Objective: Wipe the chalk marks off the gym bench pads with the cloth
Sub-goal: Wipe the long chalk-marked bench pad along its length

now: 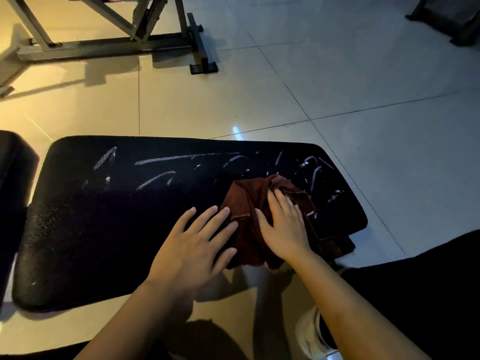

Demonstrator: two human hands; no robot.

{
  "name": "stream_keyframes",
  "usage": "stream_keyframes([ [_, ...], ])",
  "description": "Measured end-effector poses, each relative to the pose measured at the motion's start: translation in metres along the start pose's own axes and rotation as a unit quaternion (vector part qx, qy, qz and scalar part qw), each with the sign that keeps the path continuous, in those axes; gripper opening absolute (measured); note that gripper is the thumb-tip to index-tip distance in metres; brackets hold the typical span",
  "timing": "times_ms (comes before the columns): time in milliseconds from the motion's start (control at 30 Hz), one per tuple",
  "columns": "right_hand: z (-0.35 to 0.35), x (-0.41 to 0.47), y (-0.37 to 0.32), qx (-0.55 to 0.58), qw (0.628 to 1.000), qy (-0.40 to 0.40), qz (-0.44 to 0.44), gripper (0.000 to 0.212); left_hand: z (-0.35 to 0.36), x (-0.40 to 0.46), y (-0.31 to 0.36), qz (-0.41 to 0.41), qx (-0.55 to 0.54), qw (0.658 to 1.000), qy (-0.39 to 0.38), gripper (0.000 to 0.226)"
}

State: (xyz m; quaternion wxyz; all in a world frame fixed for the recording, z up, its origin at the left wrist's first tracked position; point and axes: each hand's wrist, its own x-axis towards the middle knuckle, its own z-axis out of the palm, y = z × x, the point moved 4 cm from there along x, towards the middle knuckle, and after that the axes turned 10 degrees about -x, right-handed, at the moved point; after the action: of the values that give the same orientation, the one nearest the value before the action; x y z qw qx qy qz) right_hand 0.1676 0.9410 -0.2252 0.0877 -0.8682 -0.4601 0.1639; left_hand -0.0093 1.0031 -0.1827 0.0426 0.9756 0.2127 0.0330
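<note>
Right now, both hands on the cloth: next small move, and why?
Probably push the cloth up and right with the right hand flat on it. Chalk marks lie just beyond the cloth's far edge near that end of the pad; the left hand only touches its edge.

Both forearms are bare from the elbow down: no sleeves, watch, bracelet or rings show on the left grip point(193, 245) or the right grip point(283, 224). The fingernails are short and plain, without polish. Below and to the right of the right grip, the person wears black trousers point(415, 294) of a soft, matte cloth, covering the leg. Just beneath that forearm sits a white shoe point(310, 336) with a dark opening at the ankle.
</note>
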Motion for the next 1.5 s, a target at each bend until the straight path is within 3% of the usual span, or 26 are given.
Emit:
stream_keyframes([
  [133, -0.022, 0.002, 0.006, 0.137, 0.99, 0.001, 0.031, 0.051, -0.007, 0.01, 0.007, -0.042, -0.05, 0.997, 0.049, 0.055],
  [267, -0.049, -0.013, 0.016, 0.222, 0.961, 0.135, 0.095, 0.031, -0.009, 0.03, 0.02, -0.091, -0.104, 0.985, 0.106, 0.035],
  [367, -0.07, -0.031, 0.028, 0.238, 0.947, 0.185, 0.114, 0.02, -0.013, 0.041, 0.023, -0.139, -0.167, 0.967, 0.13, 0.031],
  [500, -0.096, -0.053, 0.045, 0.182, 0.946, 0.249, 0.104, 0.02, -0.038, 0.028, 0.016, -0.255, -0.335, 0.876, 0.237, 0.015],
  [600, -0.105, -0.072, 0.053, 0.15, 0.944, 0.272, 0.111, 0.017, -0.062, -0.002, 0.022, -0.238, -0.425, 0.819, 0.304, 0.024],
  [800, -0.126, -0.102, 0.049, 0.205, 0.908, 0.352, 0.098, 0.01, -0.105, -0.072, 0.049, -0.205, -0.516, 0.745, 0.37, 0.03],
  [933, -0.107, -0.07, 0.034, 0.26, 0.915, 0.293, 0.102, 0.014, -0.105, -0.075, 0.03, -0.245, -0.448, 0.78, 0.361, 0.024],
  [1033, -0.066, -0.05, 0.009, 0.202, 0.953, 0.197, 0.109, 0.014, -0.087, -0.067, 0.009, -0.287, -0.341, 0.834, 0.326, 0.024],
  [1167, 0.008, -0.059, -0.028, 0.064, 0.995, 0.033, 0.066, 0.056, -0.056, -0.064, -0.003, -0.228, -0.171, 0.925, 0.251, 0.023],
  [1267, 0.019, -0.053, -0.028, 0.019, 0.997, 0.011, 0.076, 0.059, -0.039, -0.062, -0.001, -0.169, -0.115, 0.958, 0.202, 0.027],
  [1500, 0.012, -0.012, -0.006, -0.015, 0.999, -0.007, 0.034, 0.062, -0.025, -0.025, -0.009, -0.109, -0.061, 0.988, 0.094, 0.051],
])
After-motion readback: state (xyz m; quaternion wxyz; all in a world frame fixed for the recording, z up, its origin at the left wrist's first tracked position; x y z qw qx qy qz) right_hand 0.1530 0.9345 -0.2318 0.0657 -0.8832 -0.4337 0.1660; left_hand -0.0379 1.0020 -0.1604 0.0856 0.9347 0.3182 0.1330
